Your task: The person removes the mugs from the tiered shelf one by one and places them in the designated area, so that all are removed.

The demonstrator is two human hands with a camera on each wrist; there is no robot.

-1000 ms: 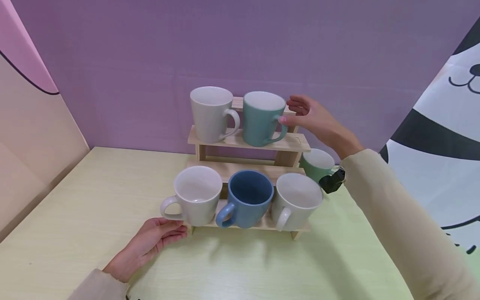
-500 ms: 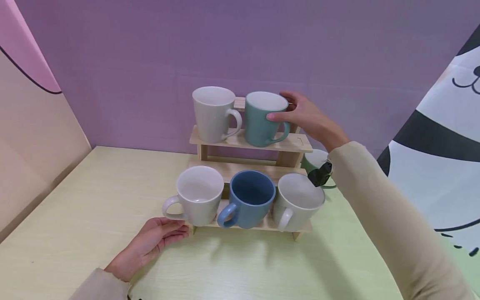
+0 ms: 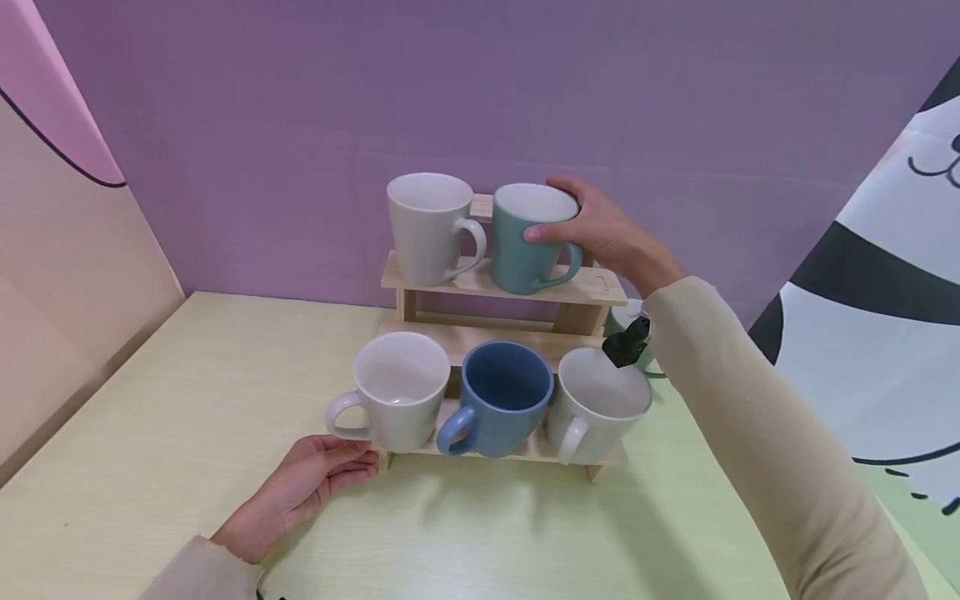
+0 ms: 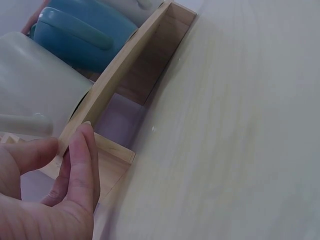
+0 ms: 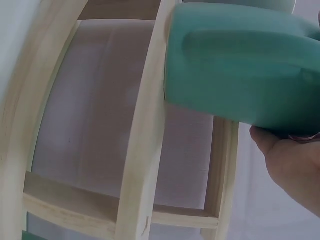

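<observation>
A tiered wooden rack stands on the table. My left hand pinches the left end of its lowest shelf; the left wrist view shows thumb and fingers on either side of the shelf board. On the upper shelf, my right hand grips the teal mug near its rim, thumb in front and fingers behind. The mug stands upright with its base on the shelf, as the right wrist view shows. Left of it is a tall white mug. Below sit a white mug, a blue mug and another white mug.
A green mug stands on the table behind the rack's right side, partly covered by my right forearm and the black wrist camera. A purple backdrop rises close behind the rack. Pale table surface extends to the left.
My right hand has moved left from beside the teal mug's handle and closed round the mug. The left hand keeps its hold on the rack. The mugs stay in place.
</observation>
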